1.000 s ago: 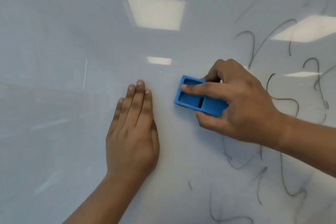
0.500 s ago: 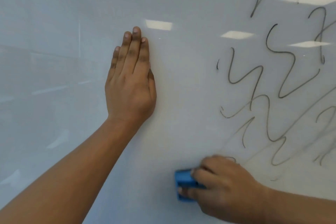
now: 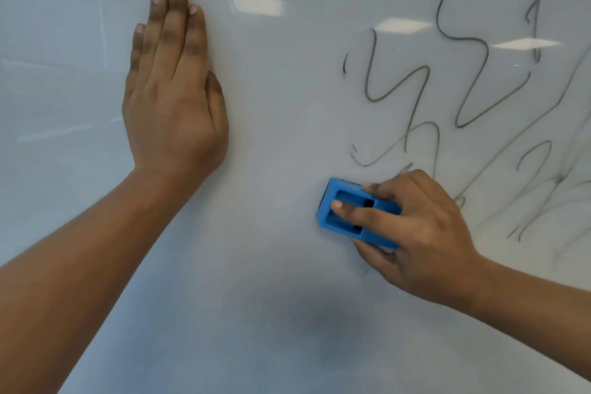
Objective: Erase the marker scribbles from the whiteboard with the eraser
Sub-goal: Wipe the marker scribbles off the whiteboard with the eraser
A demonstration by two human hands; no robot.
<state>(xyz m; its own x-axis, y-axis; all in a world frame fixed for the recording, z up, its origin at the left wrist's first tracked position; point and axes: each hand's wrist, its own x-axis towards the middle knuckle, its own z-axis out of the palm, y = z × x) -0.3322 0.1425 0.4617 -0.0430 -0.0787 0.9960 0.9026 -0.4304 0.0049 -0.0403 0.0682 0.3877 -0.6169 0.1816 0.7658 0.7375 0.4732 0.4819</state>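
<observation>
Glossy whiteboard (image 3: 275,144) fills the whole view; ceiling lights (image 3: 257,5) reflect in it as pale rectangles near the top.

Left hand (image 3: 174,96): open, flat, palm on the board, upper left. Fingers together and pointing up, thumb tucked along the side. Holds nothing. Bare forearm runs down to the lower left corner.

Right hand (image 3: 415,233): lower right of centre, closed around the eraser (image 3: 351,213). Index finger lies along the eraser's back, its tip in the recess; other fingers curl over the top edge; thumb underneath along the lower edge. Bare forearm leaves the view at the right edge.

Eraser: blue block with a rectangular recess in its back, a dark slot showing in it. Pressed face-down on the board, tilted, left end free of the hand and slightly higher. Sits just below and left of the nearest lines.

Scribbles (image 3: 473,80): dark marker loops and squiggles across the right side, from the top edge down to the level of the right hand. Some lines crisp, some thin and greyish, especially toward the far right. One stroke ends just above the right hand's knuckles. Faint grey mark on the board just under the thumb.

Board around and below the left hand, and across the lower middle, shows no marker lines. Soft dark shadow low in the centre.
</observation>
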